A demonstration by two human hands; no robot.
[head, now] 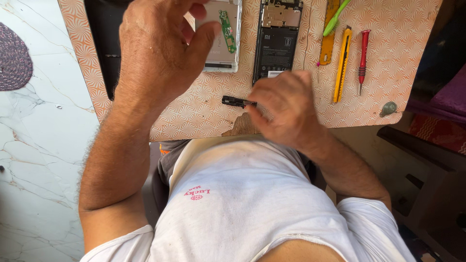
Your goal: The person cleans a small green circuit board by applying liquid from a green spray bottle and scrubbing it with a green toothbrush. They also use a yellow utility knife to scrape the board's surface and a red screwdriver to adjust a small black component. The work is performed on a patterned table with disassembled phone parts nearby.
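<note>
Up on the desk (194, 114), an opened phone body (277, 39) lies lengthwise with its black battery (276, 48) showing; a small white rectangular label (274, 73) sits at the battery's near end, with pale print higher up. Just left of it lies a silver phone back shell (228, 53) carrying a narrow green circuit strip (227, 31). Lower down, a small pink printed mark (196, 193) shows on the white shirt (252, 204). No screens or packages in sight.

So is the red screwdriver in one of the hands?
No, the red screwdriver lies on the board, right of the yellow knife.
</note>
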